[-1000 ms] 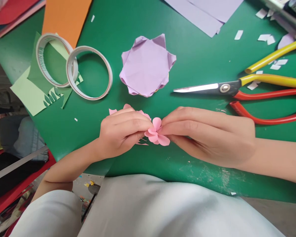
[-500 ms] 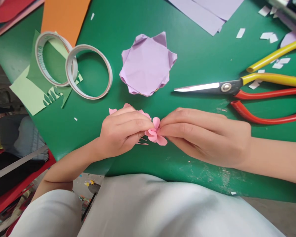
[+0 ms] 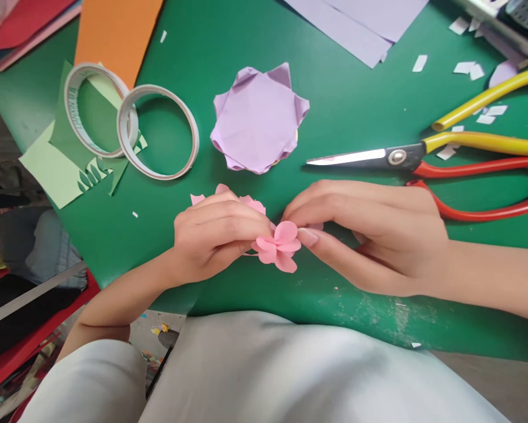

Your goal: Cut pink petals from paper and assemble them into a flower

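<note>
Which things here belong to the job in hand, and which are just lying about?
In the job:
- pink flower, held in the left hand, with the right hand at its petals
- probably the pink paper

Seemingly just lying about:
- scissors
- tape rolls
- purple shape
- purple sheets
- green paper
- orange paper

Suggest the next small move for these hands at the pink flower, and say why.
Perhaps spread the pink flower slightly with the right hand: its petals overlap, that hand is right beside them, and the left hand seems to steady it.
</note>
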`<act>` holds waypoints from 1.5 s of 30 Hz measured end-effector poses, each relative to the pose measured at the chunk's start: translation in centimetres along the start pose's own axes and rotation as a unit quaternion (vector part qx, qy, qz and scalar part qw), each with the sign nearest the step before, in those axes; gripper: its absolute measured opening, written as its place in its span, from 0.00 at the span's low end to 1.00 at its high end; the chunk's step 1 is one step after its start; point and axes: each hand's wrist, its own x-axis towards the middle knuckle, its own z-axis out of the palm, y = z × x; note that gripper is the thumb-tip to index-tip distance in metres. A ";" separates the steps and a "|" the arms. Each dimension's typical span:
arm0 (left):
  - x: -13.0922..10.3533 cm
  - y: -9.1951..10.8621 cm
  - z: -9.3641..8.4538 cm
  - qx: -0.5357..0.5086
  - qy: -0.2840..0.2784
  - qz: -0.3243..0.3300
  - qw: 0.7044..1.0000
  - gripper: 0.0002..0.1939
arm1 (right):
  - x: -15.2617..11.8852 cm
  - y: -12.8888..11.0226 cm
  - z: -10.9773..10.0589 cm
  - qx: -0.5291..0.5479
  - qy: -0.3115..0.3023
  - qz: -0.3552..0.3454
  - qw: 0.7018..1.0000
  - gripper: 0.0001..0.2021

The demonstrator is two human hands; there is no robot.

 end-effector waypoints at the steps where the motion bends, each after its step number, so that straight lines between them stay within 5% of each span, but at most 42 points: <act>1: 0.0 0.0 0.0 0.006 -0.003 -0.003 1.000 0.09 | 0.0 0.0 0.0 -0.002 -0.002 -0.001 1.000 0.07; 11: -0.3 0.1 -0.2 0.042 -0.050 -0.018 0.998 0.06 | -0.2 0.0 0.2 0.009 -0.007 -0.013 1.000 0.06; 23: -0.1 -0.2 -0.2 0.039 -0.019 0.015 0.999 0.05 | -0.1 -0.2 0.0 -0.054 -0.008 0.033 0.998 0.07; 45: -0.3 0.7 -0.1 0.056 -0.062 -0.063 0.994 0.06 | -0.5 0.0 0.8 -0.161 0.026 -0.049 0.985 0.08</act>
